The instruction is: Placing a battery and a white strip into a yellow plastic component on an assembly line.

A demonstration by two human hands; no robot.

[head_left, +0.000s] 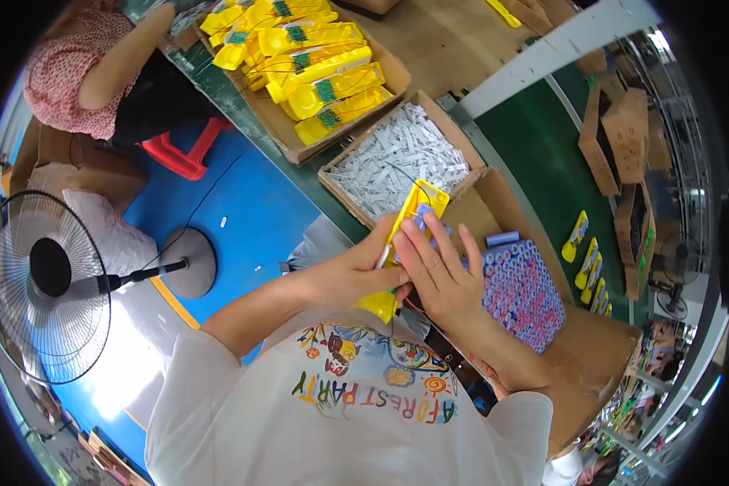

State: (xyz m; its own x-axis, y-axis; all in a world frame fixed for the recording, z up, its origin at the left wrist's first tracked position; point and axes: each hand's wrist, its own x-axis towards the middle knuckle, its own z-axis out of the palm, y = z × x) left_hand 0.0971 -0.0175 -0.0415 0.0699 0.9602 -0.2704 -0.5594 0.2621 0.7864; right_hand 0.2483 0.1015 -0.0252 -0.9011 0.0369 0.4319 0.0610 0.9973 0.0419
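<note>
Purple cells (522, 296) in cardboard box (593, 350)

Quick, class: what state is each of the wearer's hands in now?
Left hand: closed, holding the yellow casing.
Right hand: laid over the casing, fairly flat; whether its grip is closed cannot be told.

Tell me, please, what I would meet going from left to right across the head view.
Fan cage, red stool, left hand, right hand, block of purple cells, row of yellow casings on the green surface.

Multicoloured lettering (381, 403) across white shirt (300, 445)
</note>
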